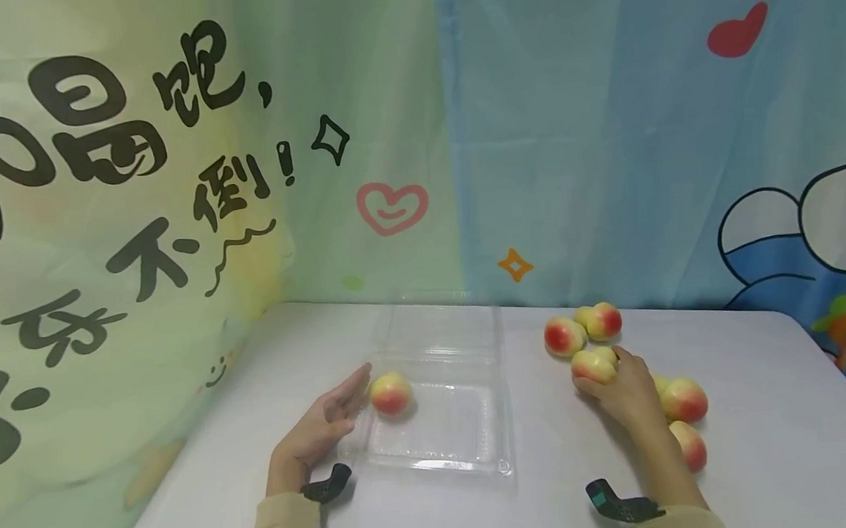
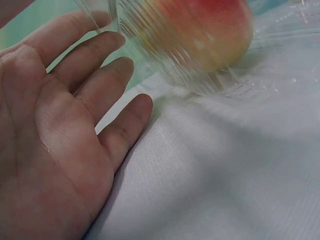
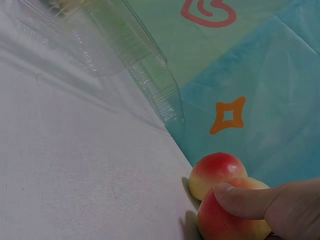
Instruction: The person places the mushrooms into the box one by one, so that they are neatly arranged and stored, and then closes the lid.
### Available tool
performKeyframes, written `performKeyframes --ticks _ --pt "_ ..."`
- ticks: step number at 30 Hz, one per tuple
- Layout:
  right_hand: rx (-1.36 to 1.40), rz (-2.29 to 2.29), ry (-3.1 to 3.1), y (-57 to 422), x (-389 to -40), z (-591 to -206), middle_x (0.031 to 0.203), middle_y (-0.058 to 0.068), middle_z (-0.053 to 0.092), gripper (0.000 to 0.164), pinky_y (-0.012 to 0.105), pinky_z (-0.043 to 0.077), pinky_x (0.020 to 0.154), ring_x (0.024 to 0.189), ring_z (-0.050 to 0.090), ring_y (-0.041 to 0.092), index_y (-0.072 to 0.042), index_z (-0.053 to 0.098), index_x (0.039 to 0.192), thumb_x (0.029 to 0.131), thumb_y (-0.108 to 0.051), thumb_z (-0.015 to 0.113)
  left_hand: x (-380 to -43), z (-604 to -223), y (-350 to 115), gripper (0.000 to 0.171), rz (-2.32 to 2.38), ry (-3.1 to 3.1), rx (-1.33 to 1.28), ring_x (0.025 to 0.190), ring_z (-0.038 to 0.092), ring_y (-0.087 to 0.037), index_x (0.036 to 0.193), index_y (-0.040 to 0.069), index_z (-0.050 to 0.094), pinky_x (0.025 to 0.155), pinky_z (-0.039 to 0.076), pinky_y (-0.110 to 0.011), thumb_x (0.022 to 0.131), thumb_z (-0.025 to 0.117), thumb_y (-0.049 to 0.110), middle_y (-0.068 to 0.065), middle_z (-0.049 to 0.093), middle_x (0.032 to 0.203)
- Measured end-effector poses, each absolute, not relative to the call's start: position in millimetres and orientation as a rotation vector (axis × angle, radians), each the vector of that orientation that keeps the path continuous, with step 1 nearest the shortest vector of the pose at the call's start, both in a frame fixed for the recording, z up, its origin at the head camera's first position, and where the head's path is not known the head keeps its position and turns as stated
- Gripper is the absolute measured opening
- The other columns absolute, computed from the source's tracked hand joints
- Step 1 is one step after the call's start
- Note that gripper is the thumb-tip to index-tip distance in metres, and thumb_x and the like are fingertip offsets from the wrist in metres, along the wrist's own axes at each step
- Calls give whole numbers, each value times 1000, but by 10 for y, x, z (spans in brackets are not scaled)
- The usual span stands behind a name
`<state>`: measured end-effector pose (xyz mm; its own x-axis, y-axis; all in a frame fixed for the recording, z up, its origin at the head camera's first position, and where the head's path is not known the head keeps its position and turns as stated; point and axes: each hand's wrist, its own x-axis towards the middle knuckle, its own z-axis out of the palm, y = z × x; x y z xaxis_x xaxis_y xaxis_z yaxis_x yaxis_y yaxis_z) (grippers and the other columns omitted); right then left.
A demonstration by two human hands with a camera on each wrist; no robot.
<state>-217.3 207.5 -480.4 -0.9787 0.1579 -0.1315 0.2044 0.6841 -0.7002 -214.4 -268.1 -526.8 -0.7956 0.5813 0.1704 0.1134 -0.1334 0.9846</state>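
Observation:
My right hand [image 1: 630, 393] grips a yellow-and-red peach [image 1: 593, 367] at the right of the table. In the right wrist view the thumb [image 3: 245, 201] lies across the gripped peach [image 3: 225, 220], and another peach [image 3: 218, 170] shows just behind it. A clear plastic clamshell box [image 1: 467, 464] lies with its lid folded back toward the curtain. One peach [image 1: 391, 395] sits inside at the box's left side. Beside that wall is my left hand [image 1: 323, 418], fingers extended and palm facing the box. In the left wrist view the fingertips [image 2: 120, 39] reach the ribbed plastic wall.
Behind the gripped peach lie more peaches [image 1: 565, 336] near the table's back edge. Others [image 1: 684, 400] lie to the right of my right forearm. A printed curtain [image 1: 568, 171] hangs behind the white table [image 1: 546, 487]. Each wrist wears a black camera mount [image 1: 621, 506].

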Motion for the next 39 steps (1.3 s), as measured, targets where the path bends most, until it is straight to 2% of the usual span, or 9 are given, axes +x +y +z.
performKeyframes --ticks 4,10,14,19,26,28,35,39 --pt "256 -1206 2871 2095 -2160 -4836 130 34 42 81 60 34 103 114 44 45 11 32 137 81 -32 72 -2144 -5262 -2667 88 1987 1818 763 146 13 -10 152 7 15 111 21 -12 86 70 26 -9 6 161" --pt "261 -1207 2829 2106 -2166 -4827 139 36 32 91 62 26 108 125 35 49 10 21 144 83 -36 70 -2128 -5229 -2675 83 1968 1846 731 144 17 -4 152 9 16 110 22 -12 88 67 23 -8 6 161" --pt "235 -1216 2858 2095 -2174 -4829 138 36 34 90 61 27 108 124 36 48 12 22 143 82 -33 71 -2131 -5206 -2686 85 1988 1828 762 143 21 -1 152 5 15 110 22 -12 86 68 16 -12 5 160" --pt "202 -1237 2907 2071 -2186 -4838 130 31 45 80 57 35 101 113 46 42 7 34 138 81 -32 73 -2141 -5197 -2689 89 2017 1764 832 145 16 -5 151 -1 10 111 21 -13 85 69 11 -17 0 159" --pt "179 -1206 2949 2089 -2153 -4836 126 33 47 79 59 36 99 110 48 44 10 35 135 80 -30 73 -2125 -5229 -2650 93 1996 1776 847 147 12 -14 151 0 9 112 22 -14 85 70 22 -16 1 159" --pt "173 -1223 2967 2093 -2144 -4845 124 32 50 74 56 38 97 107 50 42 8 39 132 79 -28 74 -2134 -5232 -2640 92 2001 1770 851 147 12 -13 151 0 10 112 22 -14 85 70 21 -16 2 159" --pt "174 -1215 2951 2069 -2143 -4827 128 31 46 77 59 35 100 111 46 43 7 36 136 81 -32 73 -2146 -5224 -2655 91 2016 1774 794 144 18 -4 152 3 12 111 23 -13 84 71 16 -14 3 160" --pt "135 -1224 2987 2049 -2167 -4828 124 28 51 70 56 39 97 107 50 40 4 41 132 79 -28 74 -2148 -5233 -2676 90 1998 1778 787 145 17 -4 152 5 11 111 23 -14 85 70 16 -13 2 160"
